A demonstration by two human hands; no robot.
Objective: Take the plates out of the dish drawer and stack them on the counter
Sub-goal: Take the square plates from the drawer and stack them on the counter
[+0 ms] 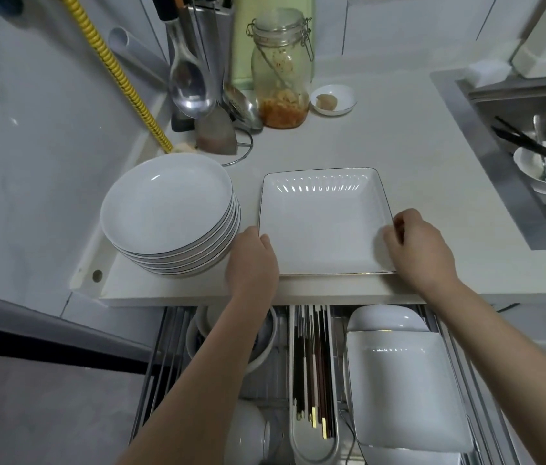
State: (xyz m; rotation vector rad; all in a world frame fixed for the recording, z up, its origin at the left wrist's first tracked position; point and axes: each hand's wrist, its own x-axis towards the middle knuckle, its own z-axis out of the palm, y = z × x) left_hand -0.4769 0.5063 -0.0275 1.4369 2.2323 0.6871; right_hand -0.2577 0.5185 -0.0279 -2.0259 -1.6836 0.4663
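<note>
A white square plate (323, 223) with a thin dark rim lies flat on the counter (399, 156) near its front edge. My left hand (253, 260) grips its near-left corner and my right hand (421, 250) grips its right edge. To the left stands a stack of several round white plates (167, 209). Below the counter the dish drawer (486, 414) is pulled out. Another square plate (402, 387) lies in its right side, with a further white dish (387, 318) behind it. My left forearm partly hides the bowls (265, 344) in the drawer's left side.
At the back of the counter stand a glass jar (280, 72), a small dish (333, 99), ladles (191, 85) and a knife block. A sink (533, 122) with bowls and chopsticks is at the right. Chopsticks (312, 370) fill the drawer's middle tray. A wall closes the left.
</note>
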